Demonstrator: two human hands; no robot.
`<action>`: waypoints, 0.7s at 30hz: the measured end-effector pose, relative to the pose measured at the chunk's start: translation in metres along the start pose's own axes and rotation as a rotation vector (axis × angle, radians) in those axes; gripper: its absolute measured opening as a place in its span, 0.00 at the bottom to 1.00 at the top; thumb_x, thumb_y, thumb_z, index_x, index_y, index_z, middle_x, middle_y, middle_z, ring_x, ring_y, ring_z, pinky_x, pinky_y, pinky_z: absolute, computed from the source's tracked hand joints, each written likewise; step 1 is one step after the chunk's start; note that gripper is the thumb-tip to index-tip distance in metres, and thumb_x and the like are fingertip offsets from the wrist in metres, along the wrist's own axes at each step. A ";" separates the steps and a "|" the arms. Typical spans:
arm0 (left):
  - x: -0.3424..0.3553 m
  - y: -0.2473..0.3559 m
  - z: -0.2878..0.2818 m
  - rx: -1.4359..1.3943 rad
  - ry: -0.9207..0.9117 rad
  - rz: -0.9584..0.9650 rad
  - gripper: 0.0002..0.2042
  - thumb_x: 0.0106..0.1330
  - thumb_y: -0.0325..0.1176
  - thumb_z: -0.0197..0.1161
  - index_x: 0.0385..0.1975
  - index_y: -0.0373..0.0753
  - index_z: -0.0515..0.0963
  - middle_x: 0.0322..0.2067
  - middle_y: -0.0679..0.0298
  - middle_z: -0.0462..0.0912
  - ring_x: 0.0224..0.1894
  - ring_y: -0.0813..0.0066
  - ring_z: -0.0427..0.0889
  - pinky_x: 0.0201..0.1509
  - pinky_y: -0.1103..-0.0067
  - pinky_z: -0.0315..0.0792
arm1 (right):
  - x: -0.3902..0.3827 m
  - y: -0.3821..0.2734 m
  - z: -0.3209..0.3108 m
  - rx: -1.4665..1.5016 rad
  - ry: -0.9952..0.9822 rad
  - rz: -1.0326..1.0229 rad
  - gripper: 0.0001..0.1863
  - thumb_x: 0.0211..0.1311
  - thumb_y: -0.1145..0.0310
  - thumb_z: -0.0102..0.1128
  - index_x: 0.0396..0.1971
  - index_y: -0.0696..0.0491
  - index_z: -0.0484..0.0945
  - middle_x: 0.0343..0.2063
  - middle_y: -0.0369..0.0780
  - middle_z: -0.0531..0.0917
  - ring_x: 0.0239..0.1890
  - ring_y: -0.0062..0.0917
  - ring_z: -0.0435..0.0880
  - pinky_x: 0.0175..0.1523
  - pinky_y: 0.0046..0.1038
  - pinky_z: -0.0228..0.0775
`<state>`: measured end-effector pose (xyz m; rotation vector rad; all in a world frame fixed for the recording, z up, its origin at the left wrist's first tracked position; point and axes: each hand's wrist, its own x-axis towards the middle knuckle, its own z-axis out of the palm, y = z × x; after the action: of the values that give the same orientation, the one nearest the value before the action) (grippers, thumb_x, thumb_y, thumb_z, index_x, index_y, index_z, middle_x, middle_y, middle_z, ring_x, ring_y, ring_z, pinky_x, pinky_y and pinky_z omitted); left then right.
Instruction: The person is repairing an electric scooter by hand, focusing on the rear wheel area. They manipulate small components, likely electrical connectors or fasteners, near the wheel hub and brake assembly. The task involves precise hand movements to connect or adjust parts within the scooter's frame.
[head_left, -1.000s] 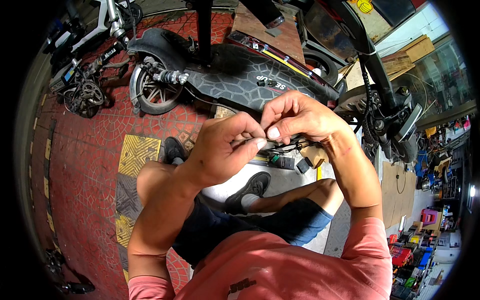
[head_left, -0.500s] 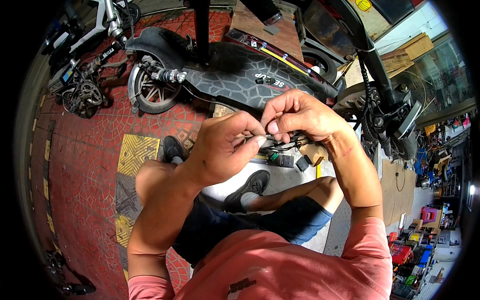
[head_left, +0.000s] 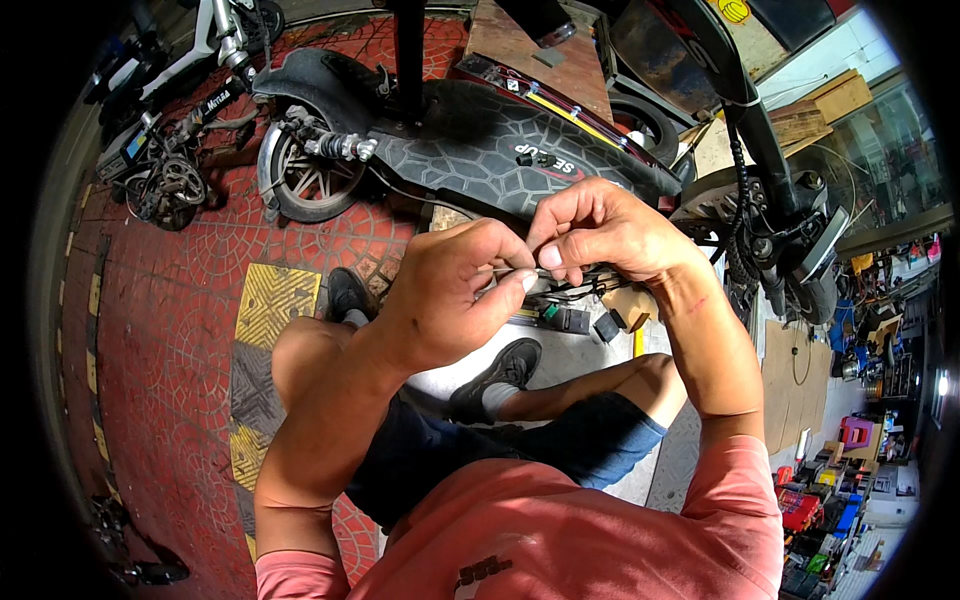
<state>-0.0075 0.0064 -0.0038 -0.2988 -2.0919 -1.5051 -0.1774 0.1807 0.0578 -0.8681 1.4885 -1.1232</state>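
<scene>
Left hand (head_left: pixel 440 290): thumb and forefinger tips together, clamped on a small dark piece (head_left: pixel 543 273), kind too small to tell. Right hand (head_left: pixel 610 240): thumb and bent fingers pinched at the same piece, just beside the left fingertips. Piece: between both hands, on the near side of the scooter (head_left: pixel 460 155). Nearby: black wires (head_left: pixel 572 293), black block (head_left: pixel 571 321).

I see both bare forearms (head_left: pixel 325 435) slant inward. The left hand (head_left: pixel 440 285) and the right hand (head_left: pixel 610 235) face each other, each in a pinch, fingertips (head_left: pixel 525 282) close together.
</scene>
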 end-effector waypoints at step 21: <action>-0.003 0.003 0.000 -0.259 -0.020 -0.231 0.02 0.69 0.21 0.68 0.38 0.34 0.81 0.25 0.70 0.82 0.26 0.90 0.75 0.29 0.84 0.68 | 0.003 0.040 -0.002 0.386 -0.093 -0.074 0.11 0.73 0.67 0.69 0.44 0.61 0.87 0.28 0.38 0.88 0.26 0.18 0.83 0.31 0.19 0.72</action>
<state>-0.0038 0.0073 -0.0031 -0.1706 -2.0010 -1.9225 -0.1782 0.1902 0.0185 -0.6986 1.1204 -1.3503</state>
